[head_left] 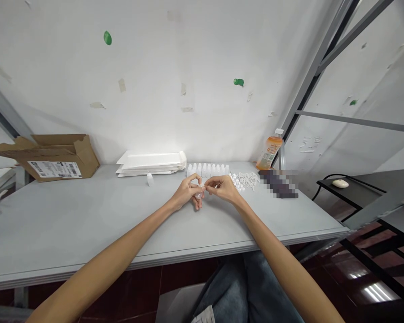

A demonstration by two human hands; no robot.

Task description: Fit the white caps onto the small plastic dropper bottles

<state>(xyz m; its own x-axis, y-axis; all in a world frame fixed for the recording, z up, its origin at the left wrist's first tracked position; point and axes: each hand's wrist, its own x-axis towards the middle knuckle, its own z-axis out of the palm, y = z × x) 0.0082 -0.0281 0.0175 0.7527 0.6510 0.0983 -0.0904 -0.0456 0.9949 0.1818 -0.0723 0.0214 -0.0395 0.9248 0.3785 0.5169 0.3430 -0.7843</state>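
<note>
Nearest, the person's bare forearms reach over the front edge of a pale grey laminate worktop and meet near its middle. The left hand is curled almost shut around a small white plastic bottle, while the right hand is closed to a tight pinch at the bottle's top, on something too small to make out. Any tiny piece there could slip from those fingertips if the grip loosens, and might be lost on the pale surface.

Just right of the hands lies a heap of small white plastic caps beside a tangle of white plastic pieces; a careless sideways move of the right hand could scatter them. Farther back stands a tight row of white plastic bottles, which could topple if knocked. A single white bottle stands to the left, before a stack of flat white cartons. At the far left sits an open brown cardboard box, and at the far right an orange drink bottle.
</note>
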